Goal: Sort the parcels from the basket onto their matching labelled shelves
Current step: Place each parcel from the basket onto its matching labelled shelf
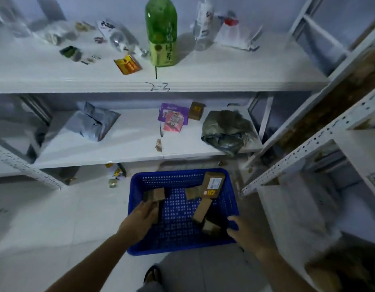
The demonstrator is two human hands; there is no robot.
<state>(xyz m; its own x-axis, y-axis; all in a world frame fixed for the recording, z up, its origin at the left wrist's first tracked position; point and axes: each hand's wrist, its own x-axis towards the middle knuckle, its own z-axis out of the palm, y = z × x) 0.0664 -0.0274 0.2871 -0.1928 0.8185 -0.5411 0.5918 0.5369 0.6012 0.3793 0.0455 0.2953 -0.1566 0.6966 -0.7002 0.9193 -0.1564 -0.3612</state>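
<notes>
A blue plastic basket [178, 232] sits on the floor below the shelves, with several small cardboard parcels in it. My left hand [140, 220] reaches into its left side and grips a small brown parcel [156, 196]. My right hand [243, 230] rests at the basket's right rim beside a dark parcel [211, 227], fingers spread, holding nothing. A taller labelled carton [213, 183] leans in the far right corner. The upper shelf edge [157, 87] carries a handwritten label reading 2-3.
The upper shelf holds a green bottle [161, 34], an orange packet [127, 64] and clear bags. The middle shelf [119, 148] holds a grey mailer [91, 123], a purple-pink packet [174, 119], a small box [196, 110] and a grey-green bag [226, 131]. A second rack [309, 157] stands right.
</notes>
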